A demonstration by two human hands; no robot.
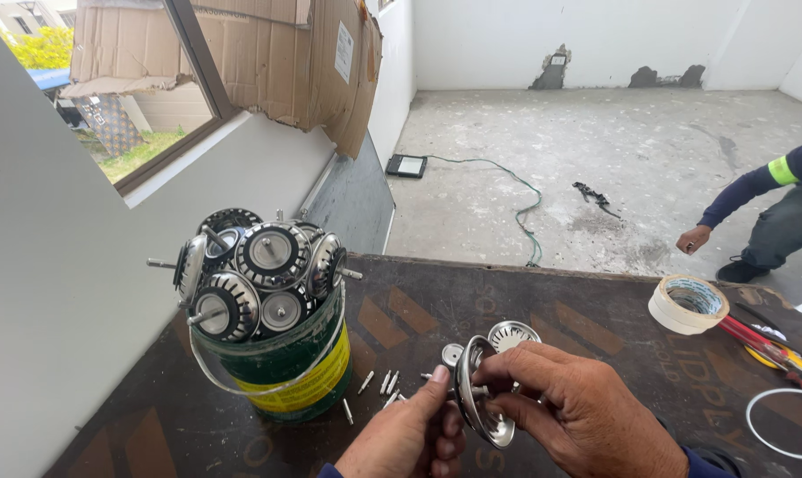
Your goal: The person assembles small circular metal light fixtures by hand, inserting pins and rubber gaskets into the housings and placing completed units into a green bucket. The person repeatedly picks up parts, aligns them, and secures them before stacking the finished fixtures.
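a steel sink strainer (481, 403) is pinched on edge between both hands, left hand (407, 438) and right hand (578, 412), above the bench (551, 301). its small centre pin could be dropped (loose screws (379, 385) lie below).

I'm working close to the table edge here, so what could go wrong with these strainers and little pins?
The sink strainers are heaped above the rim of the green bucket, so a knock could spill them. The loose pins lie beside the left hand and could roll away. The strainer in both hands, right hand included, might slip.
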